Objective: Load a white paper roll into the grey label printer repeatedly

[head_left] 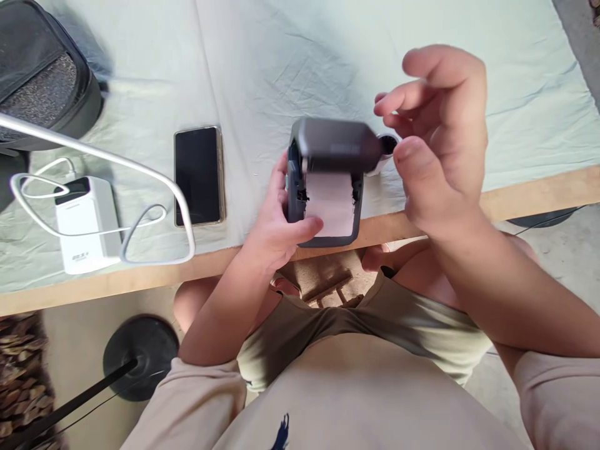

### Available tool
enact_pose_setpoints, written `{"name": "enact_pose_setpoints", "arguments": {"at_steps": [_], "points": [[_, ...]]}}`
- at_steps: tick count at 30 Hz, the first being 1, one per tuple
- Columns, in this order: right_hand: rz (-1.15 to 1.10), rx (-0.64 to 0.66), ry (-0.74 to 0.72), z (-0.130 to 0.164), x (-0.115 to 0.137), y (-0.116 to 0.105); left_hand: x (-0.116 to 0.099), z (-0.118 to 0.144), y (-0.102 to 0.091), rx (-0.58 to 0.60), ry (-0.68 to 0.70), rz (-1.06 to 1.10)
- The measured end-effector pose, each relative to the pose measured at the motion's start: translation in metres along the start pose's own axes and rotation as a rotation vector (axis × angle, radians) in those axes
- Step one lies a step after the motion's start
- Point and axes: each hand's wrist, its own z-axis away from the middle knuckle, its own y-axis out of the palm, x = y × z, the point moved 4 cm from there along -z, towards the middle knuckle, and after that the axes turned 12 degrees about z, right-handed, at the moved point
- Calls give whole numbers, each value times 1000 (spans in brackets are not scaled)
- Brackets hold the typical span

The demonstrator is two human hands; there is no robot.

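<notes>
My left hand (281, 219) grips the left side of a small dark grey portable receipt printer (293, 206), its thumb lying over the lower edge. The printer's lid (340, 139) is raised and blurred. White paper (330, 203) with ragged sides shows in the bay below it. My right hand (440, 131) is raised to the right of the lid, fingers curved and apart, holding nothing I can see. Between lid and right thumb sits a small white roll with a dark core (389, 145), partly covered by the lid.
A black smartphone (197, 176) lies left of the printer on the pale tablecloth (253, 75). Farther left are a white power bank (87, 228) with a looping white cable (187, 215) and a black zip case (51, 75). The table's wooden edge (539, 190) runs along the front.
</notes>
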Motion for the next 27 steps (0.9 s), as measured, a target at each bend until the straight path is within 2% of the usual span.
{"name": "enact_pose_setpoints", "arguments": {"at_steps": [3, 5, 10, 13, 16, 20, 27], "points": [[-101, -78, -64, 0, 6, -3, 0, -1, 0, 33, 12, 31], [-65, -62, -90, 0, 9, -3, -1, -1, 2, 55, 25, 88], [74, 2, -317, 3, 25, -5, -4, 2, 6, 49, 35, 167], [124, 89, -303, 6, 32, -3, -3, 6, 9, 26, -6, 78], [109, 140, -265, 8, 35, -1, -5, 9, 12, 24, 37, 54], [91, 171, -249, 9, 32, 1, -7, 8, 13, 56, 74, 46], [111, 225, -255, 6, 29, -2, -8, 6, 6, 15, 30, -7]]}}
